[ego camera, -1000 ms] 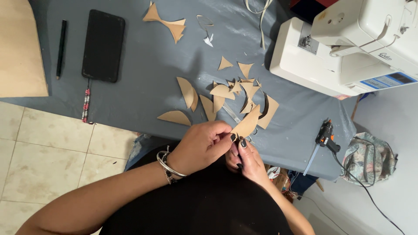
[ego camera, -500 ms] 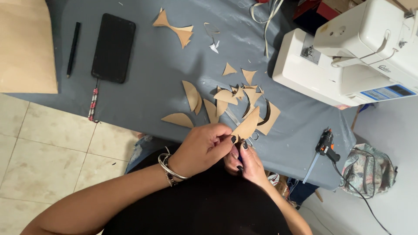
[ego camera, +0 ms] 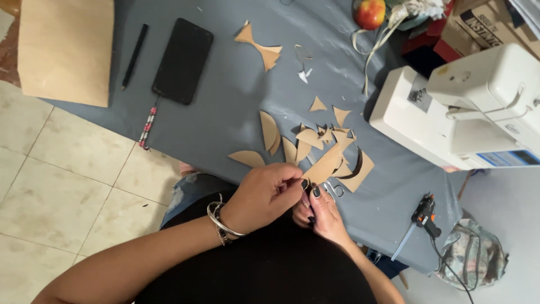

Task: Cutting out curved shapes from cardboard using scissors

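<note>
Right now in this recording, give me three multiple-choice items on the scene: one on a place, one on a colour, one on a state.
1. Where does the phone lie?
A. beside the black pen
B. on the sewing machine
C. on the floor

2. What colour is the cloth over the table?
A. red
B. grey-blue
C. yellow

3. What are the left hand and right hand doing?
A. resting apart on the floor
B. pinching a tan cut-out piece together
C. holding the glue gun

Answers: 1 A, the phone lies right next to the pen. 2 B, the cloth looks grey-blue. 3 B, both hands meet at the piece's lower end.
</note>
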